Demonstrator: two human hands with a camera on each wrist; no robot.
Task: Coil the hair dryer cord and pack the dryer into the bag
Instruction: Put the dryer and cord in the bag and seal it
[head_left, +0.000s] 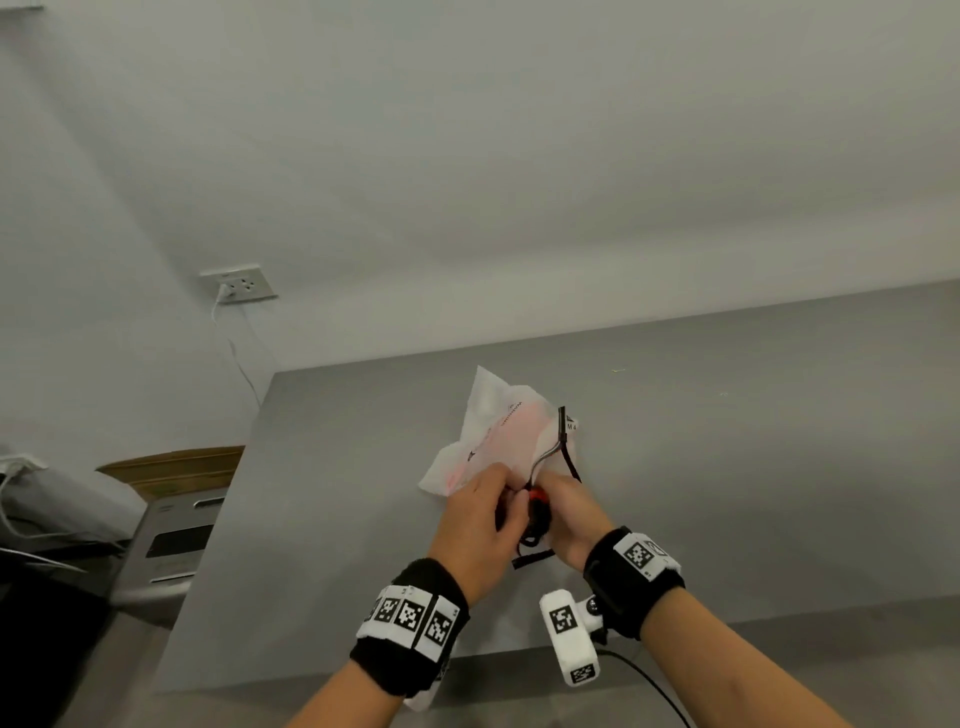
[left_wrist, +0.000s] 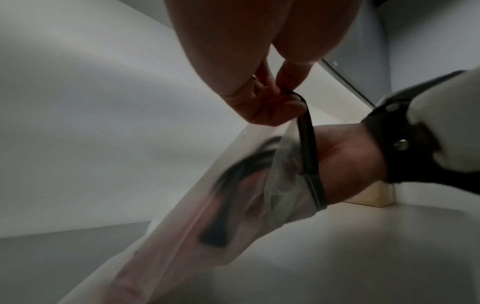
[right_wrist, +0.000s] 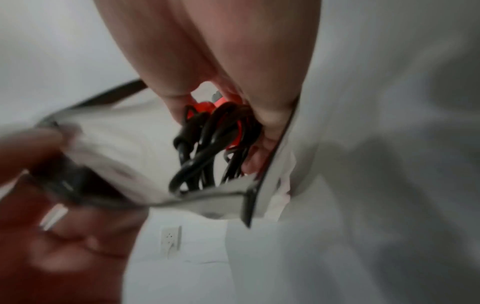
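A translucent white bag (head_left: 498, 431) with a black rim (head_left: 569, 457) lies on the grey table (head_left: 753, 467), its mouth toward me. My left hand (head_left: 483, 514) pinches that black rim (left_wrist: 306, 131) between thumb and fingers (left_wrist: 285, 82) and holds the mouth up. My right hand (head_left: 571, 514) grips the red hair dryer (right_wrist: 205, 107) together with its bundled black cord (right_wrist: 207, 144) at the bag's mouth. In the left wrist view the right hand (left_wrist: 345, 160) reaches past the rim, and dark shapes show through the bag (left_wrist: 207, 205). Most of the dryer is hidden by the hands.
The table's left edge drops off beside a grey appliance (head_left: 171, 540) and a cardboard box (head_left: 176, 465). A wall socket (head_left: 241, 283) with a white cable plugged in sits at the left. A thin black cable (head_left: 654, 680) runs from my right wrist camera.
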